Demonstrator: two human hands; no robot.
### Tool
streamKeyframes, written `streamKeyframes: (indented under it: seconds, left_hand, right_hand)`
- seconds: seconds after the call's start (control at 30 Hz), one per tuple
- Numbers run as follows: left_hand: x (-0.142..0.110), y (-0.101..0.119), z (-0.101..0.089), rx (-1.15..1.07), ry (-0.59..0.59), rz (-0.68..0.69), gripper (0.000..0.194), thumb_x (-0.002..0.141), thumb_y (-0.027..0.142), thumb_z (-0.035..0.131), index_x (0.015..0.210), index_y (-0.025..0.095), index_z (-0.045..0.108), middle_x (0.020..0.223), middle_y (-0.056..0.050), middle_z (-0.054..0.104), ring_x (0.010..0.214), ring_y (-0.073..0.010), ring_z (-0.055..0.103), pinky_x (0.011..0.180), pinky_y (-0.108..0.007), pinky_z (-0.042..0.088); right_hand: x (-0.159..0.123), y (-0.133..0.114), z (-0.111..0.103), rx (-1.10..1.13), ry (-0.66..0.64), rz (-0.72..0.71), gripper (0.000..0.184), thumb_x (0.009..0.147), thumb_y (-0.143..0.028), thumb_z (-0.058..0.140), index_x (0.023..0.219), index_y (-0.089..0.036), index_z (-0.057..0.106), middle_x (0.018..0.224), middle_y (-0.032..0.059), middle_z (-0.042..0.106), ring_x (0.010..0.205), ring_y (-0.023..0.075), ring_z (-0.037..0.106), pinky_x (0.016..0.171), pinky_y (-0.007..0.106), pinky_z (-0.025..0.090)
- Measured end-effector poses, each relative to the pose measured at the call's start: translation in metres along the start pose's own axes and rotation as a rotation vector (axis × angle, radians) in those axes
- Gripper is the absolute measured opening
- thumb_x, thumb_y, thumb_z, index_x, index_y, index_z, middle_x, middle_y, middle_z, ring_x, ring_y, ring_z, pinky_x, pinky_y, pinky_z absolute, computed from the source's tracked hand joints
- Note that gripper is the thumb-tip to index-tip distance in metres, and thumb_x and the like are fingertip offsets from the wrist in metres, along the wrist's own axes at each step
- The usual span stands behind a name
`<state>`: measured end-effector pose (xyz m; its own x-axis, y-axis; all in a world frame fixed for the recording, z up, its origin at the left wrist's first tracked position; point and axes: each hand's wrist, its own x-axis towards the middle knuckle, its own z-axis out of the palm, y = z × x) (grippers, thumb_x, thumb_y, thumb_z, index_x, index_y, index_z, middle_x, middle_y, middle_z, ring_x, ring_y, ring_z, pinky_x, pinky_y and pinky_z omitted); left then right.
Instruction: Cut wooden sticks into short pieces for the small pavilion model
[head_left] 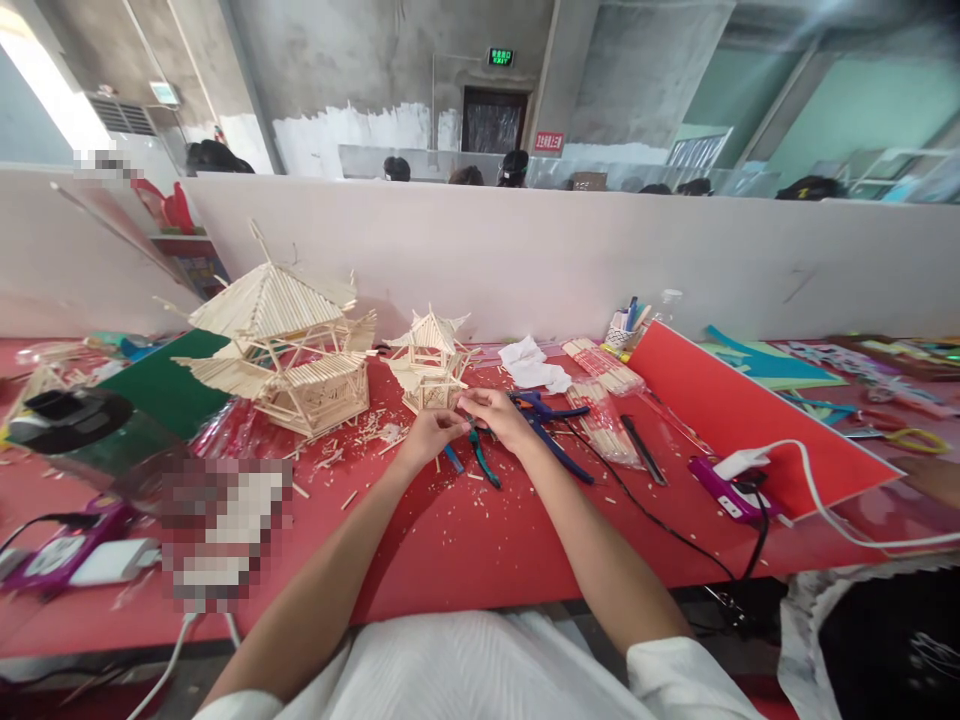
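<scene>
In the head view, my left hand (435, 435) and my right hand (496, 415) are close together over the red table, thumbs and fingers pinched. Whatever lies between the fingertips is too small to make out. Just behind them stands a small pavilion model (431, 360) made of thin wooden sticks; whether my fingers touch it is unclear. Beneath my right hand lie green-handled pliers (486, 462), partly covered. A blue glue gun (551, 428) rests beside that hand. To the left stands a larger stick pavilion (281, 350) with a layered roof.
Wood scraps (382, 430) litter the red table (450, 560). Bundled sticks (604, 410), crumpled tissue (534, 365) and a black pen-like tool (643, 450) lie right. A red board (742, 410) and purple power strip (731, 490) stand beyond. A dark-lidded bottle (90, 440) is left.
</scene>
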<state>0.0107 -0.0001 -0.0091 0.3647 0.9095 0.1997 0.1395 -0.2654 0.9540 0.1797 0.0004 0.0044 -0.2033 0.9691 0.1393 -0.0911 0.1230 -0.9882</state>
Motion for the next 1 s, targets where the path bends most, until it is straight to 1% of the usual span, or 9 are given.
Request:
streamKeyframes:
  seconds: [0.07, 0.23, 0.37, 0.5, 0.57, 0.7, 0.87, 0.93, 1.0]
  left_hand:
    - [-0.001, 0.001, 0.001, 0.03, -0.044, 0.021, 0.039, 0.07, 0.051, 0.078, 0.073, 0.013, 0.075, 0.068, -0.005, 0.068, 0.06, -0.0127, 0.055, 0.061, -0.026, 0.043]
    - [-0.005, 0.005, 0.004, 0.105, -0.128, 0.1, 0.04, 0.074, 0.052, 0.075, 0.071, 0.013, 0.073, 0.068, -0.004, 0.067, 0.061, -0.0121, 0.054, 0.062, -0.026, 0.043]
    - [-0.006, 0.007, 0.005, 0.111, -0.161, 0.091, 0.038, 0.075, 0.051, 0.074, 0.071, 0.013, 0.073, 0.067, -0.003, 0.065, 0.059, -0.0111, 0.052, 0.059, -0.024, 0.042]
    - [-0.004, 0.007, 0.002, 0.075, -0.121, 0.073, 0.04, 0.073, 0.052, 0.076, 0.069, 0.013, 0.072, 0.066, -0.003, 0.065, 0.06, -0.0115, 0.052, 0.06, -0.025, 0.042]
    - [-0.003, 0.008, -0.001, 0.045, -0.072, 0.039, 0.043, 0.072, 0.055, 0.076, 0.068, 0.013, 0.072, 0.064, -0.003, 0.064, 0.059, -0.0114, 0.051, 0.059, -0.025, 0.04]
    - [-0.001, 0.008, -0.007, -0.038, 0.053, 0.0, 0.048, 0.072, 0.061, 0.074, 0.072, 0.013, 0.073, 0.064, -0.002, 0.064, 0.06, -0.0114, 0.051, 0.059, -0.024, 0.039]
    - [-0.003, 0.007, -0.006, -0.249, 0.1, -0.12, 0.056, 0.068, 0.065, 0.076, 0.088, 0.013, 0.076, 0.067, -0.002, 0.066, 0.059, -0.0119, 0.053, 0.058, -0.024, 0.041]
    - [-0.004, 0.008, -0.004, -0.308, 0.082, -0.127, 0.054, 0.068, 0.063, 0.078, 0.089, 0.013, 0.076, 0.067, -0.002, 0.066, 0.059, -0.0115, 0.054, 0.059, -0.024, 0.042]
    - [-0.005, 0.01, -0.004, -0.31, 0.055, -0.103, 0.049, 0.069, 0.06, 0.078, 0.084, 0.013, 0.076, 0.066, -0.002, 0.066, 0.059, -0.011, 0.054, 0.059, -0.023, 0.042]
  right_hand:
    - [0.0, 0.003, 0.0, 0.038, 0.0, 0.036, 0.044, 0.067, -0.049, 0.083, 0.094, -0.015, 0.074, 0.075, 0.0005, 0.066, 0.055, 0.0079, 0.047, 0.047, 0.021, 0.03]
    - [0.003, 0.007, 0.005, 0.124, 0.015, 0.052, 0.046, 0.063, -0.049, 0.086, 0.092, -0.016, 0.074, 0.081, 0.0015, 0.068, 0.06, 0.0092, 0.05, 0.052, 0.022, 0.035]
    - [0.003, 0.005, 0.009, 0.197, 0.028, 0.035, 0.042, 0.063, -0.049, 0.086, 0.087, -0.016, 0.073, 0.074, -0.0008, 0.062, 0.054, 0.0066, 0.038, 0.045, 0.022, 0.025]
    - [0.001, -0.002, 0.004, 0.257, 0.0, 0.051, 0.037, 0.061, -0.044, 0.088, 0.081, -0.017, 0.072, 0.072, -0.0018, 0.059, 0.053, 0.0057, 0.034, 0.043, 0.021, 0.019]
    - [-0.002, -0.007, -0.002, 0.222, -0.061, 0.074, 0.035, 0.062, -0.042, 0.088, 0.08, -0.017, 0.072, 0.07, -0.0018, 0.059, 0.052, 0.0054, 0.034, 0.044, 0.021, 0.019]
    - [-0.009, -0.019, -0.016, 0.052, -0.263, 0.126, 0.034, 0.065, -0.044, 0.086, 0.079, -0.016, 0.074, 0.068, -0.0007, 0.063, 0.049, 0.0042, 0.033, 0.045, 0.022, 0.02]
    - [-0.014, -0.025, -0.016, -0.236, -0.461, 0.172, 0.036, 0.069, -0.047, 0.083, 0.083, -0.014, 0.078, 0.068, 0.003, 0.069, 0.056, 0.0083, 0.046, 0.05, 0.022, 0.026]
    - [-0.014, -0.026, -0.013, -0.292, -0.47, 0.19, 0.037, 0.07, -0.048, 0.082, 0.083, -0.013, 0.078, 0.067, 0.0038, 0.07, 0.055, 0.0085, 0.046, 0.05, 0.022, 0.025]
    - [-0.014, -0.026, -0.011, -0.302, -0.427, 0.193, 0.037, 0.071, -0.048, 0.081, 0.083, -0.013, 0.078, 0.067, 0.0044, 0.071, 0.053, 0.0077, 0.042, 0.049, 0.023, 0.025]
